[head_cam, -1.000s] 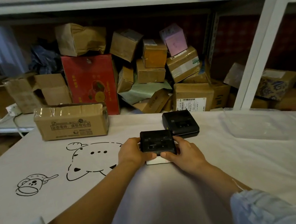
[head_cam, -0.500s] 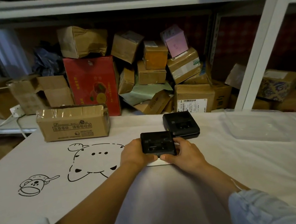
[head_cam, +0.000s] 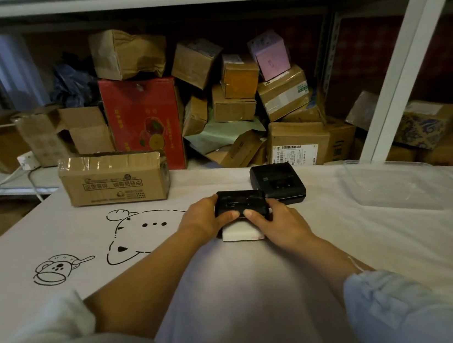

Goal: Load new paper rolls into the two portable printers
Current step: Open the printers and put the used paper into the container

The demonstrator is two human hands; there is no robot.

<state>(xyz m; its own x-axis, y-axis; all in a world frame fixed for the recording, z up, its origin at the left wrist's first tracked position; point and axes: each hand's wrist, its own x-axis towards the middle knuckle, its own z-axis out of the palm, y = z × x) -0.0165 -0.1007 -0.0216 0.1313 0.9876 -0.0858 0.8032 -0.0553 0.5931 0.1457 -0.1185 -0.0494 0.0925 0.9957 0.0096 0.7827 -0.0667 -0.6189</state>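
A small black portable printer (head_cam: 240,201) is held between both hands over the white table cloth. My left hand (head_cam: 202,217) grips its left side, thumb on the front edge. My right hand (head_cam: 279,222) grips its right side, thumb also on the front edge. Under the printer's near edge a white, paper-like block (head_cam: 240,232) shows on the cloth. A second black printer (head_cam: 277,183) sits on the table just behind and to the right, untouched.
A taped cardboard box (head_cam: 114,179) stands on the table at the back left. A clear plastic tray (head_cam: 391,187) lies at the right. Stacked parcels (head_cam: 239,103) fill the shelf behind. A slanted white shelf post (head_cam: 405,52) rises at the right.
Both thumbs have slid inward along the printer's front edge. The printer sits a little higher and tilted, showing more of the white block beneath it.
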